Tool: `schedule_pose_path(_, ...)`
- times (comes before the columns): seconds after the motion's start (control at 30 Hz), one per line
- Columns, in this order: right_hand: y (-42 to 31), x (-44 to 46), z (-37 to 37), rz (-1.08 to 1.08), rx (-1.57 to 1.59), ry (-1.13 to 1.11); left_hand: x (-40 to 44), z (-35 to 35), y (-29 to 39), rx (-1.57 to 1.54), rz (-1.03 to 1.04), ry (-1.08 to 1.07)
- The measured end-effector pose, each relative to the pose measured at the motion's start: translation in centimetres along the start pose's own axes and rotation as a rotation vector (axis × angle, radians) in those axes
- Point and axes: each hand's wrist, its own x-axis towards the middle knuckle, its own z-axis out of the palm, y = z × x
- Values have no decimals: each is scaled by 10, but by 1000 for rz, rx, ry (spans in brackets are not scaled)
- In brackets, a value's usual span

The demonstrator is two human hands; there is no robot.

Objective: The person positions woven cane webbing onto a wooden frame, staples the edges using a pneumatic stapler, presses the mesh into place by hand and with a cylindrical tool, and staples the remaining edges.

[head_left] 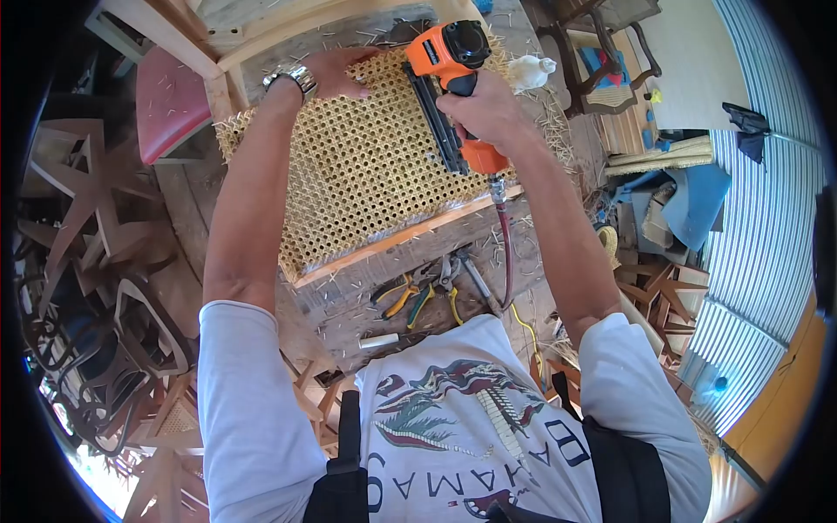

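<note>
My right hand point(488, 109) is wrapped around the handle of an orange and black pneumatic nail gun point(432, 52). A dark red air hose point(506, 235) runs from its handle end down toward me. Its long black magazine lies over a panel of woven cane webbing point(349, 166), which covers a light wooden frame point(410, 232). My left hand point(336, 74), with a metal watch at the wrist, rests on the far left part of the webbing. Its thumb and fingers are apart and hold nothing. The gun's nose is near the panel's far edge; the exact contact is hidden.
Pliers and cutters point(418, 292), a hammer point(479, 283) and a white stick point(378, 341) lie on the bench point(327, 314) near my body. Cane scraps are scattered around. A white bottle point(531, 73) stands right of the panel. A red-seated chair point(174, 100) is at left.
</note>
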Motion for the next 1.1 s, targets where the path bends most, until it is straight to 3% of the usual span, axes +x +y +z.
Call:
schedule_pose_path(0.37,-7,1,16,43,-103,36,-14,-7,20,-18,3,-2)
schedule_pose_path(0.5,-3,5,40,-128,-414,266,-6,1,11,-19,43,65)
schedule_pose_path(0.63,-11,10,8,49,-229,4,-7,5,7,-21,22,17)
schedule_pose_path(0.77,-5,2,-14,36,-23,57,-16,-9,27,1,-56,-36)
schedule_pose_path(1.1,-20,-16,-20,93,-96,23,-9,-6,20,2,-48,-26)
